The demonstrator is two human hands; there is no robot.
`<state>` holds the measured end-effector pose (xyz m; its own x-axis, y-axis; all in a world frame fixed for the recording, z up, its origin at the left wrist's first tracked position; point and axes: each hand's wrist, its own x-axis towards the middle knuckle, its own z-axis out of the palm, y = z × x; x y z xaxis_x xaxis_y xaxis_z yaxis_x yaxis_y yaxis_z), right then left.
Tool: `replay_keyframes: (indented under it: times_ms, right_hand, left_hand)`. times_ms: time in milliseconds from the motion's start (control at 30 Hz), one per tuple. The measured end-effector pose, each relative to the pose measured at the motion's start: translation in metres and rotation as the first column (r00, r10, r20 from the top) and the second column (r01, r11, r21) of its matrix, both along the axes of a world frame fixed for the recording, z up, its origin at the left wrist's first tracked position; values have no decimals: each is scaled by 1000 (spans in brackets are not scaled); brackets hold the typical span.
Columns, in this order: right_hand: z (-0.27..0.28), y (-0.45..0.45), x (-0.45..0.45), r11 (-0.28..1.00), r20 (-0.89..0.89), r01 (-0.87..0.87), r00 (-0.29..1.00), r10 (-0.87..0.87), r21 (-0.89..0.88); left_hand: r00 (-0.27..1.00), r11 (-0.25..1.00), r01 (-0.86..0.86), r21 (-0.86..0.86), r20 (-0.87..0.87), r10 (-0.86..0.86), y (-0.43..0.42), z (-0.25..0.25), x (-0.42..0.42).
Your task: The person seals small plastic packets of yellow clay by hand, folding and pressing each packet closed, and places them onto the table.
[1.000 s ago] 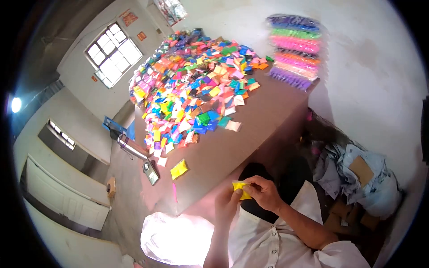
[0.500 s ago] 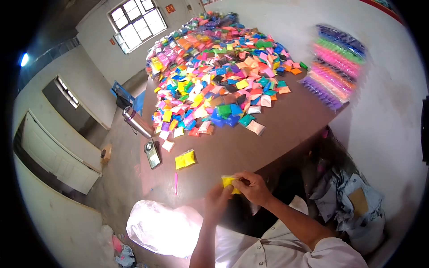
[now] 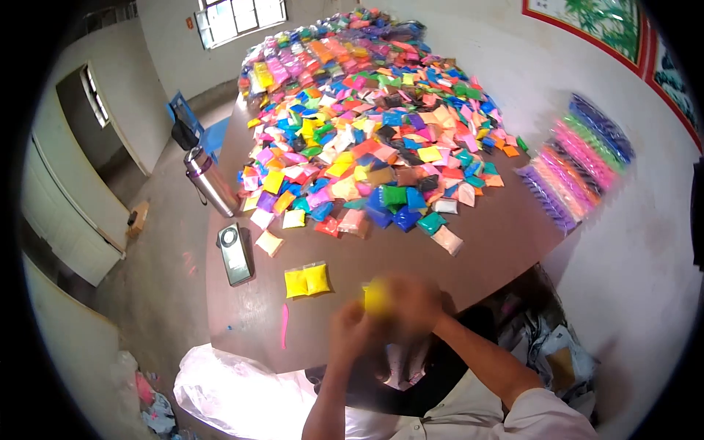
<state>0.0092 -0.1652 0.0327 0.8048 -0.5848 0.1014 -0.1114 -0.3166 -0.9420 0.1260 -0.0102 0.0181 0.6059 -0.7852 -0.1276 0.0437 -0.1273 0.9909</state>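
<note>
A small yellow packet (image 3: 376,298) is held up at the near edge of the table, between my hands. My left hand (image 3: 350,328) pinches its lower left side. Against its right side is my right hand (image 3: 416,304), so smeared by motion that its fingers cannot be made out. To the left, two yellow packets (image 3: 306,280) lie side by side on the brown table (image 3: 352,253). A thin pink plastic tool (image 3: 284,326) rests nearer the table's front left corner.
Many colourful packets (image 3: 352,161) are heaped over the far part of the table. A metal flask (image 3: 211,183) and a small device (image 3: 235,254) stand along the left edge. Bundles of coloured strips (image 3: 576,161) lie at the right. A white plastic bag (image 3: 235,392) is below the front edge.
My view has tilted up and shifted. My right hand has become blurred beside the yellow packet, which stays between my hands. The things on the table look unmoved.
</note>
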Motion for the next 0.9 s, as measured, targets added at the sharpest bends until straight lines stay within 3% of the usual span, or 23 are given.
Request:
replay_keyframes:
  times_ms: [67, 200, 267, 367, 467, 533, 667, 733, 800, 900]
  right_hand:
    - [14, 0, 2, 1000, -103, -19, 995, 16, -21]
    - [21, 1, 9, 1000, -189, 4, 982, -2, 11]
    - [19, 1, 8, 1000, -175, 19, 984, -15, 21]
    - [5, -3, 9, 997, -106, -52, 993, 58, 54]
    - [2, -1, 11, 994, -82, -108, 991, 108, 6]
    - [17, 3, 13, 981, -90, -111, 988, 126, 162]
    - [8, -3, 7, 983, -211, -74, 972, 108, 165]
    - [-10, -7, 7, 949, 22, -163, 986, 163, 269]
    - [-13, -6, 7, 939, 37, -191, 981, 188, 285]
    - [-12, -3, 8, 936, 43, -219, 975, 216, 275]
  left_hand:
    - [967, 991, -57, 121, 255, 25, 1, 1, 3]
    - [965, 996, -40, 81, 263, 17, 2, 15, 6]
    - [996, 997, -49, -67, 75, 54, 2, 17, 6]
    - [999, 999, -41, -35, 30, 42, 7, 17, 9]
    - [983, 991, -116, -68, 138, 124, 11, 8, 5]
    - [982, 987, -132, -96, 126, 143, 9, -3, 3]
    - [973, 978, -139, -154, 161, 164, 7, 6, -4]
    - [971, 963, -171, -208, 131, 201, 4, 10, -6]
    - [963, 942, -211, -261, 110, 247, 3, 7, -7]
    - [965, 966, -163, -198, 171, 198, 2, -11, -4]
